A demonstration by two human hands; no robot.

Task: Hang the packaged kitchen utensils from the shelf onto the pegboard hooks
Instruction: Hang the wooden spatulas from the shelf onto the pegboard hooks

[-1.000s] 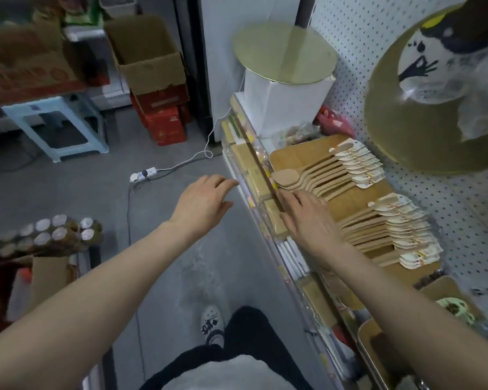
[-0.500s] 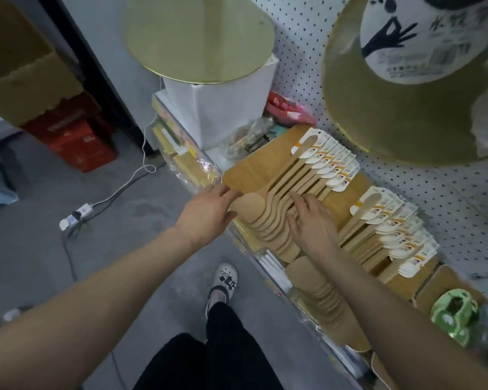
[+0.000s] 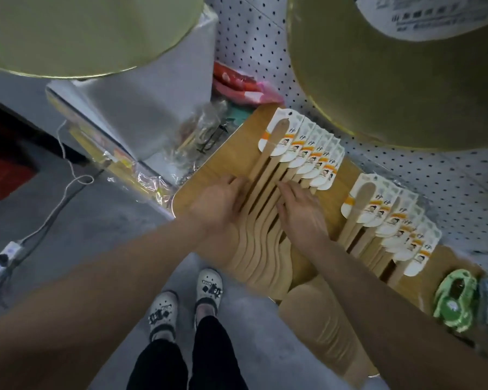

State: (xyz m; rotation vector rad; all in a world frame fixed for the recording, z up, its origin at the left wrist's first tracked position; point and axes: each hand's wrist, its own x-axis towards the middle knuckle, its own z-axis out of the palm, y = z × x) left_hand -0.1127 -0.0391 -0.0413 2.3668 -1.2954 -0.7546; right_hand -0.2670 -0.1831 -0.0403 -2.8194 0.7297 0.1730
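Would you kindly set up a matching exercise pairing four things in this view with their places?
Things:
1. left hand
2. right hand
3. green packaged item
4. red packet

Places:
A. far right of the shelf
B. at the back, against the pegboard
C. on the left edge of the near spoon stack
D. on the right side of that stack's handles

Pairs: 1-C, 2-D, 3-A, 4-B
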